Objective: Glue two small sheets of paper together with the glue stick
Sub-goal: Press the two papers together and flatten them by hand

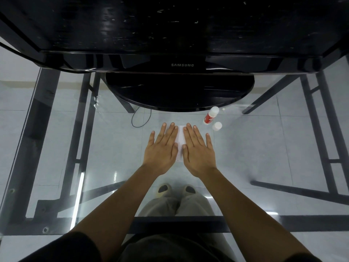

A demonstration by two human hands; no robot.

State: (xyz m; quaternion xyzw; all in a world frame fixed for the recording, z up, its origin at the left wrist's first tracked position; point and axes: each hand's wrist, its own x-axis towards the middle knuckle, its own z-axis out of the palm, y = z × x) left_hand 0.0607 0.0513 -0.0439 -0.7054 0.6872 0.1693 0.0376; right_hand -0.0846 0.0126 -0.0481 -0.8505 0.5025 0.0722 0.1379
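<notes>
A small white sheet of paper [181, 138] lies flat on the glass table, mostly covered by my hands. My left hand [162, 148] rests palm down on its left part, fingers spread. My right hand [198, 150] presses flat on its right part, fingers apart. Only a narrow strip of paper shows between them; I cannot tell whether it is one sheet or two stacked. The glue stick [211, 115], red with a white top, stands to the upper right of my right hand. Its white cap [217, 126] sits apart beside it.
A black Samsung monitor [181, 65] with a round stand [179, 91] stands just beyond the paper. The glass tabletop [264, 148] shows black frame legs, floor tiles and my feet beneath. A thin cable [140, 120] loops on the floor at left.
</notes>
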